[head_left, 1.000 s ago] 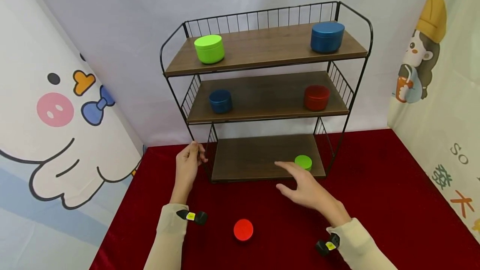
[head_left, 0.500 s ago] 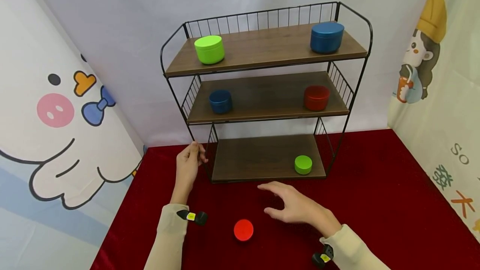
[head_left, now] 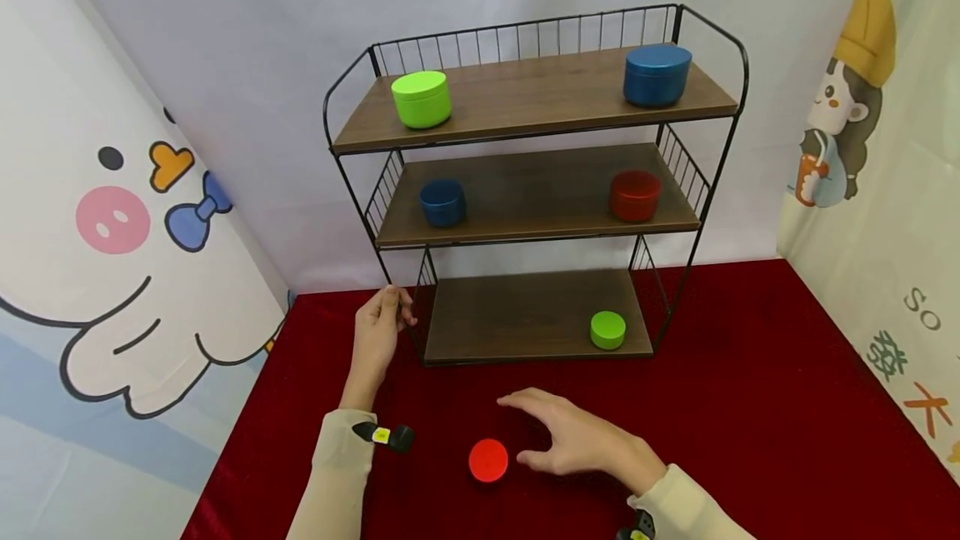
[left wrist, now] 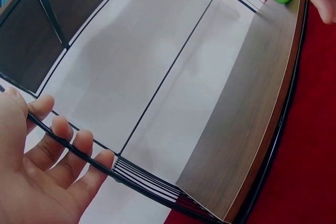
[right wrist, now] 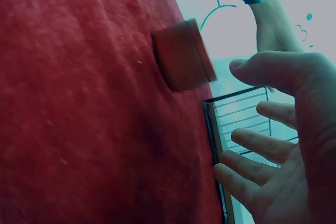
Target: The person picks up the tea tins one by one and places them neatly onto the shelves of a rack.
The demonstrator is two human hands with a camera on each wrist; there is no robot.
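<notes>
My left hand (head_left: 377, 336) holds the thin black left front post of a three-tier wire shelf rack (head_left: 525, 238). In the left wrist view the fingers (left wrist: 63, 140) lie behind the post, with the palm in front. Over the red cloth, my right hand (head_left: 573, 436) hovers with fingers spread and nothing in it. A small round red tin (head_left: 488, 460) with a lid stands just left of its thumb, apart from it. The right wrist view shows this tin (right wrist: 181, 56) from the side, beyond the thumb tip. A small green tin (head_left: 607, 330) sits at the bottom shelf's right front.
On the top shelf stand a green tin (head_left: 422, 99) at left and a blue tin (head_left: 657, 75) at right. The middle shelf bears a blue tin (head_left: 442, 203) and a dark red tin (head_left: 635, 195). Cartoon-printed curtains (head_left: 112, 315) hang at both sides.
My right hand has drawn back from beside the green tin on the bottom shelf, moving left and nearer to the red tin. The left hand has stayed on the post.
</notes>
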